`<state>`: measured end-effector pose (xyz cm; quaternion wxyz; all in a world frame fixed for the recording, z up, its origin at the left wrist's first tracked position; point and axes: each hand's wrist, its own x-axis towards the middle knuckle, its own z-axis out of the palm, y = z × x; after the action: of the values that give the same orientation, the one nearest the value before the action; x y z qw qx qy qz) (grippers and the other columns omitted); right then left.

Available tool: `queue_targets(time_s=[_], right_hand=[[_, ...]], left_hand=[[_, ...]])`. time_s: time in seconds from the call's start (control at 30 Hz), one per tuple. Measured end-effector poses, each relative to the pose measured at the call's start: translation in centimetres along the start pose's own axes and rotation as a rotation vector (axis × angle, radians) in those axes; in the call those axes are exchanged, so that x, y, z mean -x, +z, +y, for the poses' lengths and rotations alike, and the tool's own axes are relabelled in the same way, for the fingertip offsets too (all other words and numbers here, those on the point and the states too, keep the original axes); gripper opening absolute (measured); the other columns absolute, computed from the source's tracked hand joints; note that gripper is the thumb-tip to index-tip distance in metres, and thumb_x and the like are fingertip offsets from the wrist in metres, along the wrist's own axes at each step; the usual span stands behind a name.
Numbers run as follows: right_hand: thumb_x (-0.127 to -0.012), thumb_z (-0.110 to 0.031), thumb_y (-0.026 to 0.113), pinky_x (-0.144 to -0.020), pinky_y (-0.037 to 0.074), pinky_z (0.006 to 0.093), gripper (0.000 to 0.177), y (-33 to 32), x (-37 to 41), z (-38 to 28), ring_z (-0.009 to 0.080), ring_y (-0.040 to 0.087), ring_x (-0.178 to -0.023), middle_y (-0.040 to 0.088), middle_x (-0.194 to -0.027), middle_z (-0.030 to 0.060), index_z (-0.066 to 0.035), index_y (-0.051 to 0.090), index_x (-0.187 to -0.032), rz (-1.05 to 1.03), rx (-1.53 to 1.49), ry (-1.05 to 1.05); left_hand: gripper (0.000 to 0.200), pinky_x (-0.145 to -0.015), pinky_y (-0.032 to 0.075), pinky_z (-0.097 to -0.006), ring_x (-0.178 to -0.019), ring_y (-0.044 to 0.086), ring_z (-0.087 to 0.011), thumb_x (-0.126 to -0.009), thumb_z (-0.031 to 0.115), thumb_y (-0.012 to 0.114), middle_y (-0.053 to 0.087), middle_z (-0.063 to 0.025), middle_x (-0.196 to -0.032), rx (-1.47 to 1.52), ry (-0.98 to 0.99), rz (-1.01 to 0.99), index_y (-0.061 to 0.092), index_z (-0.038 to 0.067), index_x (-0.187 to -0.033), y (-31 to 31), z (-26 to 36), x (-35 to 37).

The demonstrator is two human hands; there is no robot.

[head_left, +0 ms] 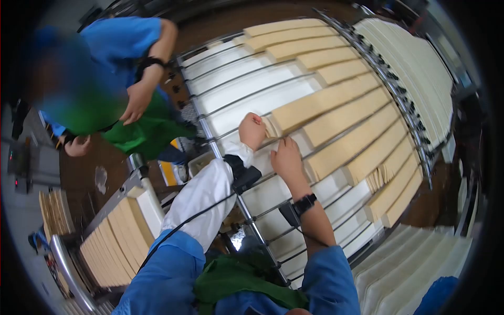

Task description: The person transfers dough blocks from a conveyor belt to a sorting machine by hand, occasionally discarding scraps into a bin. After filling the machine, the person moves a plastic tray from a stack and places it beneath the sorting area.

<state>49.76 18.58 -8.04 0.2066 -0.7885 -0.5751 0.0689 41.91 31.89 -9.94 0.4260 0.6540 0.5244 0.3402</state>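
Observation:
My left hand (253, 131), at the end of a white sleeve cover (205, 191), is curled closed by the end of a row of thin cream-coloured sheets (315, 102). Whatever lies inside its fingers is hidden. A few small cream pieces (270, 128) stand right beside it. My right hand (287, 157) rests nearer to me over a white channel (270, 157), its fingers partly stretched out toward a metal rod. Another cream row (341, 123) begins just past its fingertips. Both wrists carry black straps with small devices.
Thin metal rods (236, 79) divide the rack into white channels. A co-worker (118, 89) in blue and green stands at the left. More cream slabs (115, 241) stand at lower left. Pale ribbed racks (409, 68) sit at the right. A black cable (184, 226) runs along my left arm.

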Motion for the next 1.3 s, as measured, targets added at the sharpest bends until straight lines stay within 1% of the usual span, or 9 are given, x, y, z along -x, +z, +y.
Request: queue_targets(time_s=[0.1, 0.17, 0.27, 0.37, 0.67, 0.87, 1.03, 1.2, 1.3], right_hand=[[-0.082, -0.014, 0.059, -0.099, 0.042, 0.0438, 0.042, 1.6, 3.6, -4.0, 0.0410, 0.050, -0.115, 0.052, -0.123, 0.0284, 0.012, 0.052, -0.114, -0.112, -0.186, -0.165], [-0.081, -0.012, 0.059, -0.098, 0.042, 0.0432, 0.040, 3.2, 6.1, -7.1, 0.0405, 0.051, -0.114, 0.054, -0.121, 0.0265, 0.009, 0.055, -0.115, -0.137, -0.338, -0.216], [-0.080, -0.009, 0.058, -0.096, 0.043, 0.0427, 0.037, 2.6, 8.4, -11.3, 0.0390, 0.053, -0.112, 0.057, -0.117, 0.0229, 0.005, 0.058, -0.115, -0.093, -0.501, -0.169], [-0.079, -0.006, 0.059, -0.093, 0.044, 0.0424, 0.034, 1.3, 9.6, -15.7, 0.0375, 0.054, -0.109, 0.058, -0.115, 0.0197, 0.001, 0.060, -0.112, 0.014, -0.552, -0.268], [-0.078, 0.001, 0.061, -0.085, 0.047, 0.0390, 0.024, 0.7, 15.8, -29.7, 0.0328, 0.057, -0.098, 0.059, -0.109, 0.0156, -0.001, 0.064, -0.101, -0.130, -0.700, -0.652], [-0.076, 0.004, 0.061, -0.084, 0.047, 0.0402, 0.027, 1.4, 20.3, -38.4, 0.0342, 0.057, -0.097, 0.058, -0.106, 0.0172, 0.000, 0.061, -0.103, -0.226, -0.809, -0.910], [-0.075, -0.002, 0.062, -0.085, 0.047, 0.0421, 0.030, 5.1, 22.7, -44.8, 0.0373, 0.056, -0.098, 0.057, -0.106, 0.0200, 0.000, 0.060, -0.105, -0.435, -0.738, -0.974], [-0.077, -0.008, 0.060, -0.101, 0.041, 0.0444, 0.049, 12.4, 22.3, -49.0, 0.0394, 0.048, -0.119, 0.051, -0.124, 0.0255, 0.009, 0.050, -0.122, -0.546, -0.368, -0.997], [-0.082, -0.015, 0.060, -0.110, 0.032, 0.0430, 0.057, 19.7, 19.8, -51.5, 0.0378, 0.038, -0.132, 0.043, -0.138, 0.0255, 0.008, 0.044, -0.132, -0.420, -0.042, -1.005]], left_hand=[[0.009, -0.059, 0.050, -0.0369, -0.064, 0.065, -0.0265, -0.083, 0.008, 0.063, 0.063, -0.0127, -0.068, 0.021, 0.068, 0.204, 0.057, 0.004, -0.086, -5.2, 1.8, 4.7], [0.011, -0.064, 0.051, -0.0357, -0.070, 0.066, -0.0272, -0.085, 0.008, 0.062, 0.064, -0.0140, -0.074, 0.151, -0.021, 0.209, 0.057, 0.003, -0.094, -9.9, 2.3, 8.4], [0.026, -0.070, 0.050, -0.0328, -0.078, 0.062, -0.0228, -0.084, 0.010, 0.067, 0.061, -0.0138, -0.089, 0.236, 0.096, 0.383, 0.055, 0.004, -0.105, -16.4, -0.2, 14.2], [0.024, -0.073, 0.050, -0.0263, -0.084, 0.060, -0.0107, -0.086, 0.004, 0.065, 0.060, -0.0048, -0.093, -0.022, -0.004, 0.347, 0.054, 0.002, -0.107, -23.9, -1.1, 23.5], [0.022, -0.054, 0.043, -0.0291, -0.059, 0.051, -0.0139, -0.076, 0.001, 0.063, 0.052, -0.0054, -0.071, 0.024, -0.500, 0.650, 0.055, 0.004, -0.096, -32.4, -10.2, 45.9], [0.048, -0.053, 0.045, -0.0331, -0.059, 0.053, -0.0188, -0.072, 0.009, 0.071, 0.052, -0.0057, -0.070, -0.076, -0.742, 0.879, 0.048, 0.008, -0.115, -36.2, -13.0, 50.1], [0.069, -0.055, 0.049, -0.0269, -0.064, 0.059, -0.0138, -0.069, 0.017, 0.084, 0.059, -0.0047, -0.072, 0.230, -0.774, 0.753, 0.042, 0.009, -0.124, -38.0, -15.4, 49.1], [0.067, -0.057, 0.051, -0.0274, -0.061, 0.061, -0.0126, -0.069, 0.012, 0.084, 0.062, -0.0038, -0.072, 0.313, -0.718, 0.665, 0.044, 0.007, -0.122, -38.7, -17.1, 49.1], [0.072, -0.060, 0.051, -0.0279, -0.066, 0.063, -0.0138, -0.069, 0.009, 0.080, 0.063, -0.0047, -0.072, 0.496, -0.748, 0.578, 0.040, 0.008, -0.129, -40.0, -16.3, 48.9]])
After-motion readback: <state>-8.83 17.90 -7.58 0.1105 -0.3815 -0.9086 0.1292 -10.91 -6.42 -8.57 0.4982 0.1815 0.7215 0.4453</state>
